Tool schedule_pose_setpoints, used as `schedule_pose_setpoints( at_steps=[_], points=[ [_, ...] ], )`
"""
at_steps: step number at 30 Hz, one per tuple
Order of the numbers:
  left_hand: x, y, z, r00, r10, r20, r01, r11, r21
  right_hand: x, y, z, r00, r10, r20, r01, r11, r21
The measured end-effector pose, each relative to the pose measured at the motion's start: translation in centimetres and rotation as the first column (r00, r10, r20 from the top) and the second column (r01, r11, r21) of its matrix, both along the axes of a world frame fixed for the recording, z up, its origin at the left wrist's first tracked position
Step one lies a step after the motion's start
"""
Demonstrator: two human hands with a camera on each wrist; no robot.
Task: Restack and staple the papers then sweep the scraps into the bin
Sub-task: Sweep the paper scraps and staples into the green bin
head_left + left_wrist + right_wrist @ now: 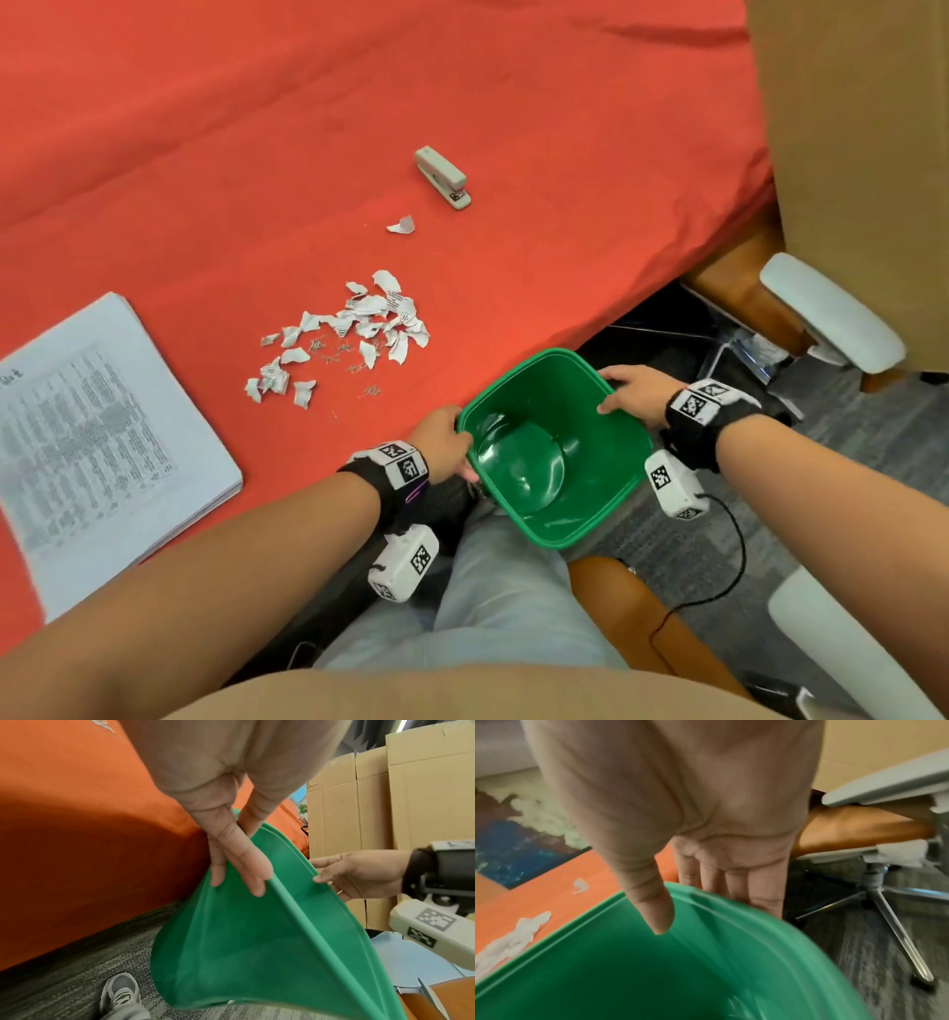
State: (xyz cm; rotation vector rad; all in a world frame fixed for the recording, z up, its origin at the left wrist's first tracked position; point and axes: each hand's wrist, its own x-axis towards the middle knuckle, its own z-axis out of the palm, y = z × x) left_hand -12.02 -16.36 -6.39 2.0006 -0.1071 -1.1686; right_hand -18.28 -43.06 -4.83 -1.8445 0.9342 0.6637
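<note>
Both hands pinching bin (590, 529) rim: left hand (440, 437), right hand (637, 393) | scraps (349, 334) up-left on table (513, 103), nearer left | rim below table edge

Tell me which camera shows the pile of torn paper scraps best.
The head view: the torn paper scraps lie whole and sharp on the red tablecloth, with loose staples among them. The right wrist view catches only a blurred edge of them; the left wrist view shows none.
</note>
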Motion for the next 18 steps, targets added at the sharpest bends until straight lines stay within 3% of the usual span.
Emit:
schedule_pose_setpoints(
  at_steps=[3, 6, 9, 11, 13, 16, 18],
  points=[
    [-0.1, 0.5, 0.3, 0.999, 0.003, -0.042, -0.003, 1.000, 0.010, 1.0, 0.5, 0.0, 0.991, 0.130, -0.035, -0.131, 0.990, -0.044],
    [0.4, 1.1, 0.7, 0.995, -0.072, -0.062, 0.076, 0.994, 0.074, 1.6, 0.4, -0.4, 0.986, 0.163, -0.043, -0.165, 0.986, -0.035],
    [2.6, 1.3, 2.3, 0.967, -0.208, 0.150, 0.178, 0.965, 0.190, 2.2, 0.5, -0.3, 0.982, 0.188, -0.034, -0.189, 0.981, -0.040],
    [5.7, 1.1, 3.1, 0.882, -0.247, 0.401, 0.145, 0.952, 0.269, 2.4, 0.7, -0.3, 0.977, 0.210, -0.032, -0.211, 0.976, -0.051],
    [9.2, 1.0, 3.2, 0.788, -0.245, 0.564, 0.086, 0.952, 0.293, 2.7, 1.0, -0.3, 0.968, 0.248, -0.035, -0.250, 0.967, -0.056],
    [13.8, 0.7, 2.6, 0.695, -0.322, 0.643, 0.109, 0.931, 0.349, 3.2, 1.2, -0.3, 0.959, 0.279, -0.051, -0.281, 0.958, -0.054],
    [15.6, 0.3, 2.0, 0.675, -0.382, 0.631, 0.141, 0.906, 0.399, 3.5, 1.2, 0.0, 0.953, 0.297, -0.066, -0.300, 0.952, -0.053]
  ],
)
